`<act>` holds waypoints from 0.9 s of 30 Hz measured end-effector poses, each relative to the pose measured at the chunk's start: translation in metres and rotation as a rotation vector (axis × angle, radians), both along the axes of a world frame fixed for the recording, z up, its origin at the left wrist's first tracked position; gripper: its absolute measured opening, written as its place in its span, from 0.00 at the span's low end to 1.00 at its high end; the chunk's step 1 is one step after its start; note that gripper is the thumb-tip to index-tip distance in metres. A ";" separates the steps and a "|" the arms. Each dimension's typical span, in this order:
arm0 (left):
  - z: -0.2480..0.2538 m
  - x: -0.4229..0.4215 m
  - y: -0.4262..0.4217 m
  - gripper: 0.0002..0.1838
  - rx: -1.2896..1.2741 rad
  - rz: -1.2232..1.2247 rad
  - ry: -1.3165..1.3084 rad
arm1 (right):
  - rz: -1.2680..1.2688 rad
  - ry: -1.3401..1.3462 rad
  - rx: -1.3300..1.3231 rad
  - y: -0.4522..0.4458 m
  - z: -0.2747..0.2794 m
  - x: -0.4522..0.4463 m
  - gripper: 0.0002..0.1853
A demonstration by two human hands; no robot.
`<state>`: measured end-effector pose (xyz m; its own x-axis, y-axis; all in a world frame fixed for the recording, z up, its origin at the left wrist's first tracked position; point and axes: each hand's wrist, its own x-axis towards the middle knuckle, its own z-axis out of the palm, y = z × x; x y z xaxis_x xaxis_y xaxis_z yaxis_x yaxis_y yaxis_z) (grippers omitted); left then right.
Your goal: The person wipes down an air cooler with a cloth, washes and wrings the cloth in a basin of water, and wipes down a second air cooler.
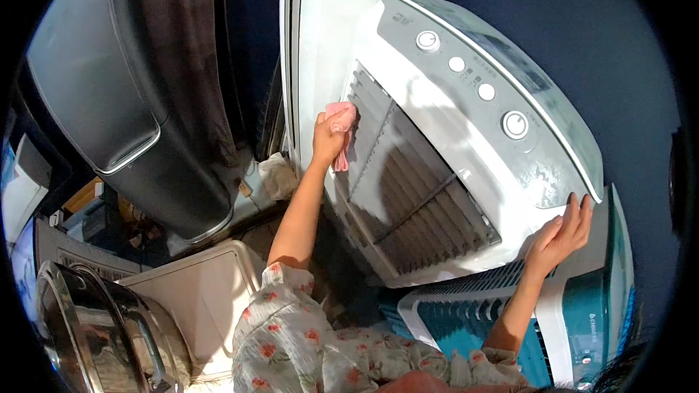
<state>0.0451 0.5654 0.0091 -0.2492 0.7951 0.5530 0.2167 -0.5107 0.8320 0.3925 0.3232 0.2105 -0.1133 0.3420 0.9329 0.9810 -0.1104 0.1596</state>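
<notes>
A white and grey air cooler with round knobs and a slatted front grille stands before me. My left hand is closed around a folded pink cloth, held against the left edge of the grille. Part of the cloth hangs below the fingers along the slats. At the lower right corner of the control panel, my right hand rests with its fingers stretched out against the cooler's edge. It holds nothing that I can see.
A second cooler, teal and white, stands close below the right forearm. To the left are a dark grey rounded appliance, a shiny metal pot and a beige lid-like surface. A white frame rises behind the left hand.
</notes>
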 end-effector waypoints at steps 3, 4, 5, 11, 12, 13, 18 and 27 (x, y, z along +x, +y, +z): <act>0.003 0.007 0.002 0.24 -0.017 0.237 0.214 | 0.005 0.010 0.002 0.001 0.001 -0.001 0.21; 0.005 0.011 0.008 0.24 -0.018 0.293 0.272 | 0.003 0.013 -0.002 0.000 0.001 -0.001 0.21; 0.008 0.016 0.016 0.25 -0.021 0.348 0.328 | 0.003 0.001 -0.005 -0.001 0.000 0.000 0.21; 0.032 0.028 0.018 0.24 -0.109 0.341 0.625 | -0.001 -0.003 -0.017 -0.001 0.001 -0.001 0.21; 0.035 0.024 0.016 0.24 -0.084 0.253 0.615 | 0.003 -0.004 -0.006 0.000 0.001 -0.001 0.21; 0.037 0.018 0.011 0.23 -0.065 0.165 0.604 | 0.009 -0.005 -0.001 0.000 0.002 -0.002 0.21; 0.033 -0.004 -0.005 0.23 -0.023 -0.433 0.396 | -0.009 0.001 -0.004 0.000 0.000 -0.003 0.21; 0.003 0.030 -0.026 0.24 -0.002 0.222 0.168 | 0.022 -0.043 0.007 0.000 0.000 0.003 0.21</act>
